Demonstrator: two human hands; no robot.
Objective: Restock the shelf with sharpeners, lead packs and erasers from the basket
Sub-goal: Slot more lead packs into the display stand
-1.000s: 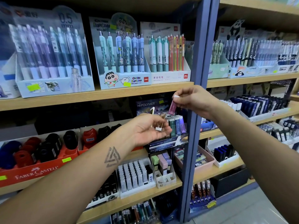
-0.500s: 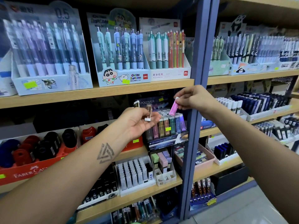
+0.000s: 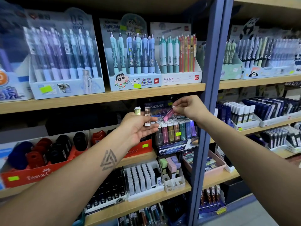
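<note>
My right hand (image 3: 189,108) pinches a slim pink lead pack (image 3: 167,114) by its white cap, tilted with its lower end just above the back rows of the dark lead-pack display (image 3: 176,133). That display holds several coloured packs upright. My left hand (image 3: 138,126), palm up to the left of the display, holds two more packs: a brown one (image 3: 147,117) and a yellow-green one (image 3: 137,110), both upright. No basket is in view.
A red Faber-Castell box (image 3: 40,175) of round sharpeners sits left of the display. Below it are trays of white erasers (image 3: 141,178) and pastel erasers (image 3: 171,165). Pen displays fill the upper shelf. A blue upright post (image 3: 210,95) stands just right of my right hand.
My right hand has carried the pink pack down and left toward the display's back rows. My left hand has risen a little with its two packs. The view has shifted closer.
</note>
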